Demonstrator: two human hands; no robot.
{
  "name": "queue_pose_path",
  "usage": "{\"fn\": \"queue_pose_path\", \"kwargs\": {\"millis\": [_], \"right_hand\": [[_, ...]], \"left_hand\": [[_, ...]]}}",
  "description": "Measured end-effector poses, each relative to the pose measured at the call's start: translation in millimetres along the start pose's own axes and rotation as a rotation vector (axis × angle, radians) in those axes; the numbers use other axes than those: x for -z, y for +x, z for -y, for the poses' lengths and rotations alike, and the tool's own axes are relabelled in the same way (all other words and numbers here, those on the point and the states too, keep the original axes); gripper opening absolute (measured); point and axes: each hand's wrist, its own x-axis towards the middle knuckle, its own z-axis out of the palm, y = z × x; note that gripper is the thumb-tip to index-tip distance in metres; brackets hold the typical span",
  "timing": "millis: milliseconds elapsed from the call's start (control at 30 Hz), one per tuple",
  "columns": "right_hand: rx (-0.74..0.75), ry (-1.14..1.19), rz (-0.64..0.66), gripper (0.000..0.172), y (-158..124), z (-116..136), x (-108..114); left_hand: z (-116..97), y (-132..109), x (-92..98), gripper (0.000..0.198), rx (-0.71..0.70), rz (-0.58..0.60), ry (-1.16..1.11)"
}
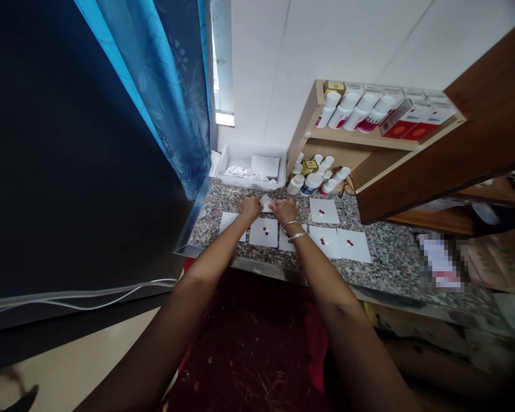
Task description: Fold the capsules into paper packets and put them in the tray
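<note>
A small white sheet of paper (266, 201), partly folded to a peak, lies on the granite counter between my hands. My left hand (250, 208) has its bent fingers closed on the left side of the paper. On the opposite side, my right hand (285, 210), with bangles at the wrist, pinches the paper's right edge. Around them are flat white paper squares; one paper square (257, 239) in front bears dark red and pale pills (265, 231). More squares with pills lie to the right, such as the far-right square (360, 253). My arms partly cover two squares.
A white plastic tray (251, 183) of folded paper packets and paper sheets stands behind my hands. White pill bottles (313, 182) stand beside it, under a wooden shelf (364, 138) with more bottles and boxes. A blue curtain (171, 86) hangs left; a blurred-out object (440, 260) lies right.
</note>
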Motion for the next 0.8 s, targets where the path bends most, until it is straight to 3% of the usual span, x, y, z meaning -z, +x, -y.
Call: {"fn": "queue_pose_path", "kwargs": {"millis": [167,267,400,667,800], "right_hand": [[0.022,0.001,-0.052,0.03,-1,1,-3],[0.175,0.005,-0.11,0.023,-4,2,-4],[0.347,0.022,-0.043,0.023,-4,1,-7],[0.353,0.153,-0.007,0.016,4,-2,-10],[0.339,0.155,0.007,0.018,7,-2,-11]], "left_hand": [[-1,1,-1.3,0.024,0.025,-0.014,-0.052],[-1,2,-3.1,0.023,0.033,-0.02,-0.066],[0,4,-5.9,0.022,0.031,-0.039,-0.072],[16,2,-13.0,0.028,-0.059,-0.121,0.014],[27,-2,-7.9,0.018,-0.132,-0.067,0.084]]}}
